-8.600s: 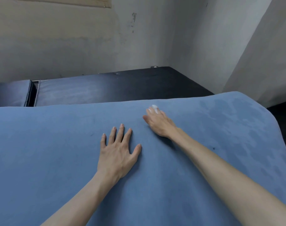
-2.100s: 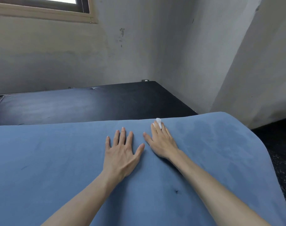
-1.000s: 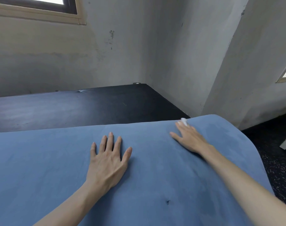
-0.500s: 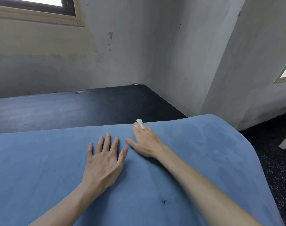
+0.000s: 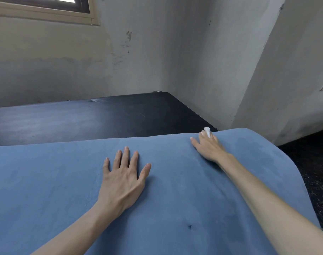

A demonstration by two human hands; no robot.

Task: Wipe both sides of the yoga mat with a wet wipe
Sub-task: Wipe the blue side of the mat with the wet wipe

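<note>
Blue, faintly napped mat surface lies under both hands. The right hand (image 5: 209, 147) rests palm down near the yoga mat's (image 5: 175, 199) far edge, toward its rounded right corner, fingers fairly straight and pressing a small wad of white wet wipe (image 5: 207, 131) whose tip pokes up between them; how much of the wipe is under the palm I cannot tell. The left hand (image 5: 123, 178) lies flat and spread on the mat, nearer the person and left of the right hand, apparently steadying it. From the right hand outward, the mat runs long to the left and out of view, so its long axis lies across the person. Darker damp patches show between the right hand and the corner, so unwiped surface probably lies leftward. Beyond the far edge is a dark counter (image 5: 83, 118) against the wall.
</note>
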